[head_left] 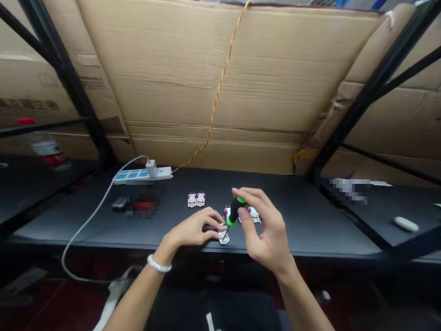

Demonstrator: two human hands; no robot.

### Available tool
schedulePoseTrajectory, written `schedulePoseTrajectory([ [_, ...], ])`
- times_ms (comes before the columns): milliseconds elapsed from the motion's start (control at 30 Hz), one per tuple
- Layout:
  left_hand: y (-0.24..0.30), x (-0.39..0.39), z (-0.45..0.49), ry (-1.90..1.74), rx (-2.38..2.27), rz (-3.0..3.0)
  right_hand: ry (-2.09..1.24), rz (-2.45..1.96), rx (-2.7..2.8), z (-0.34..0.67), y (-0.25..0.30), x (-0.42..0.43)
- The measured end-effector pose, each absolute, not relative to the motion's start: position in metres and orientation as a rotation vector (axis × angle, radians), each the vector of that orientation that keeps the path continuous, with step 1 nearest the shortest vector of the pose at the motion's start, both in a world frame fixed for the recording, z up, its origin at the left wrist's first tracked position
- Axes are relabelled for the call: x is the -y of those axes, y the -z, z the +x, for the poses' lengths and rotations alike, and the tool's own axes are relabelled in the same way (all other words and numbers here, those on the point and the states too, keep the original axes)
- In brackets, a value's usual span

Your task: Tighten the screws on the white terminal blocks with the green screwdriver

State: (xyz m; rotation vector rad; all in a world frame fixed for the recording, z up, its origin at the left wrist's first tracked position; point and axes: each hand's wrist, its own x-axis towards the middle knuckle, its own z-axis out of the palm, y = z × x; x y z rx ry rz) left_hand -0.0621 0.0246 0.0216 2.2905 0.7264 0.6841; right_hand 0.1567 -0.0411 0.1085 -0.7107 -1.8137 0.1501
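Black bench (317,225), cardboard (268,82) behind. White part (223,239) sits near the front edge, pinched by thumb and index of my left hand (195,228). Right hand (268,229) pinches the tilted driver (234,212); I'd straighten it, press down, keep part pinned.

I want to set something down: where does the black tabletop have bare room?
Widest: between the right hand and the black post at right. Smaller: the front strip between the white cable and left hand. Crowded: around the screwdriver and white pieces.
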Motion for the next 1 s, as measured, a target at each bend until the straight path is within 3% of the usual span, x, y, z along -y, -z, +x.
schedulePoseTrajectory([
  [200,-0.019,-0.025,-0.063,-0.696,-0.737,2.293,-0.042,-0.806,1.738,0.154,-0.104,0.037],
  [400,-0.021,-0.025,-0.062,-0.673,-0.738,2.298,-0.25,-0.716,1.826,0.156,-0.103,0.035],
  [600,-0.019,-0.025,-0.062,-0.704,-0.732,2.287,-0.101,-0.78,1.716,0.152,-0.099,0.033],
  [800,-0.021,-0.025,-0.062,-0.678,-0.74,2.299,-0.259,-0.714,1.799,0.151,-0.099,0.035],
  [1000,-0.021,-0.025,-0.062,-0.681,-0.745,2.281,-0.099,-0.784,1.698,0.149,-0.098,0.036],
])
